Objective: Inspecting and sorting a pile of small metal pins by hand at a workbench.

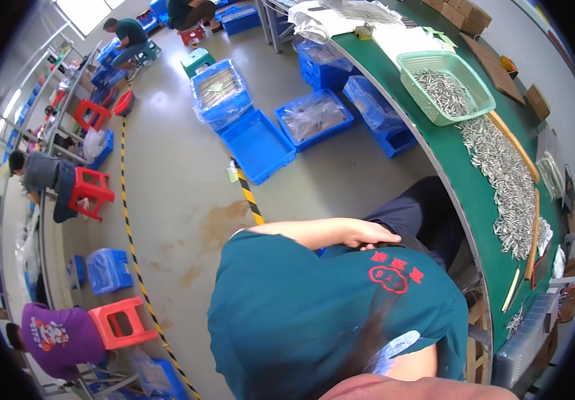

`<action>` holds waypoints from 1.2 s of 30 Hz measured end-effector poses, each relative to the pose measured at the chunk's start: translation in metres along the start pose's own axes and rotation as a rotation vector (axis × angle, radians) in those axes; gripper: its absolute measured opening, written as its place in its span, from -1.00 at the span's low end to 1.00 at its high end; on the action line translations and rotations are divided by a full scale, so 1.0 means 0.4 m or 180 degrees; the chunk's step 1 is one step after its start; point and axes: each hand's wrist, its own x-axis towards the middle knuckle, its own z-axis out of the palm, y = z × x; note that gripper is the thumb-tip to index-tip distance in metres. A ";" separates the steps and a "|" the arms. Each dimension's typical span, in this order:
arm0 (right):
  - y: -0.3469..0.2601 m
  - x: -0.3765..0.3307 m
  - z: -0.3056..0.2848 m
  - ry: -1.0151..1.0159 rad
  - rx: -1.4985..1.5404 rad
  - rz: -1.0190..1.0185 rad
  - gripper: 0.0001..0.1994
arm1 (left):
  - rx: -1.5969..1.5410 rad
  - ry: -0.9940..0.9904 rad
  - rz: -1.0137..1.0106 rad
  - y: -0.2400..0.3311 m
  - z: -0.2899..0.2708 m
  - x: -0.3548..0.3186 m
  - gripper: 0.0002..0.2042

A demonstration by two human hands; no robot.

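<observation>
In the head view, nearest the lens at 6 o'clock was the person's own teal work shirt, with a red emblem on it and a bare stretch of arm below. Just above it, near centre, the left hand lay flat where the shirt met the dark trousers. Its fingers were slack and loosely together, gripping nothing. The right hand did not show, so I cannot tell its state.

The closest work pieces were the small metal pins, spread in a long heap at 3 o'clock on the green workbench, apart from the hand. A wooden strip edged the heap on its far side. More pins filled a green mesh basket at 1 o'clock on the same bench.

The head was turned off toward the floor, so in my judgement handling these pins well would call for facing the bench squarely and taking them from the heap's near edge, so that none rolled off.

At 11 to 12 o'clock blue plastic crates stood on the concrete. Yellow-and-black floor tape ran past at 9 o'clock. A red stool and a seated person in a purple top were at 8 o'clock.
</observation>
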 end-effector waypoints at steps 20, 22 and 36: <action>0.101 0.007 0.064 -0.0460 0.0757 0.0381 -0.75 | -0.0139 -0.0442 -0.0458 -0.373 0.027 -0.257 -0.70; 0.108 0.009 0.072 -0.0473 0.0858 0.0419 -0.75 | -0.0014 -0.0504 -0.0534 -0.368 0.021 -0.256 -0.70; 0.129 0.006 0.160 -0.0593 0.1652 0.0733 -0.75 | 0.0786 -0.1056 -0.1131 -0.294 -0.027 -0.189 -0.68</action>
